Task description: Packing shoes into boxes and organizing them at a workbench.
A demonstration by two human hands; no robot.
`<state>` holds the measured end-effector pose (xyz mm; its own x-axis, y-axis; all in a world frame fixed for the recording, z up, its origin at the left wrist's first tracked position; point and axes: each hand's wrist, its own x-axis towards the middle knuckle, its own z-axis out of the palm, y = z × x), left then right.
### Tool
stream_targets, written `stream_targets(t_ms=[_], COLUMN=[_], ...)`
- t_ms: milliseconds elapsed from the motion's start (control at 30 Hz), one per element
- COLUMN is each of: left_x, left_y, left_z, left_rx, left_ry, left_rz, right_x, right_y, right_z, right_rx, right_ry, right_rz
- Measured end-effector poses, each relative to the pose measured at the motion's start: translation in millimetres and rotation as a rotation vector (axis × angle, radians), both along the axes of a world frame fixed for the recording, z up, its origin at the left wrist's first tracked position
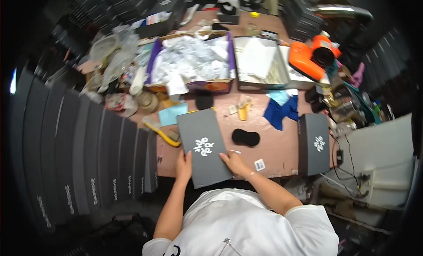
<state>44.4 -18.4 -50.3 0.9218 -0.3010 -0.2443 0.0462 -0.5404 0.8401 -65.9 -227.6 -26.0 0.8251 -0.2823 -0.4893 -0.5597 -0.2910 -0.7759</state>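
Note:
A dark grey cardboard shoebox (198,128) with a white printed mark lies slightly tilted in front of me, its near end jutting past the table edge. My left hand (183,164) is closed on its left side, thumb up along the edge. My right hand (235,162) grips the right side near the lower corner, thumb on top. The fingers under the box are hidden. Right of the box lies a black oval brush or pad (246,137). A small white-and-blue label (259,164) rests on the table near my right hand.
Dark boxes (92,145) are stacked at left; another grey box (314,143) stands at right. Behind are a purple carton (152,62) of crumpled paper, an open box (260,85) with white sheets, and an orange tool (306,62). A yellow-handled tool (165,136) and blue cloth (280,112) lie nearby.

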Motion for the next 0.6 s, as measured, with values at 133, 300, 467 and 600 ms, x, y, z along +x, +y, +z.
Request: stream_targets(t_ms=[133,300,467,600], left_x=[11,21,-37,-79], left_y=[36,9,-52,-124], left_z=[-56,10,54,109], left_rx=[-0.141,-0.322,-0.492,-0.577], left_ry=[0.441,0.814,0.67,0.683], left_rz=[0.047,0.09,-0.207,-0.815], right_x=[3,-11,-95,-227], right_y=[2,7,-68,-194], right_z=[-30,-32,40,85], right_rx=[0.036,0.063,0.399,0.446], right_ry=[-0.106,-0.167,-0.392,-0.326], right_rz=[-0.069,-0.145,-0.328,-0.705])
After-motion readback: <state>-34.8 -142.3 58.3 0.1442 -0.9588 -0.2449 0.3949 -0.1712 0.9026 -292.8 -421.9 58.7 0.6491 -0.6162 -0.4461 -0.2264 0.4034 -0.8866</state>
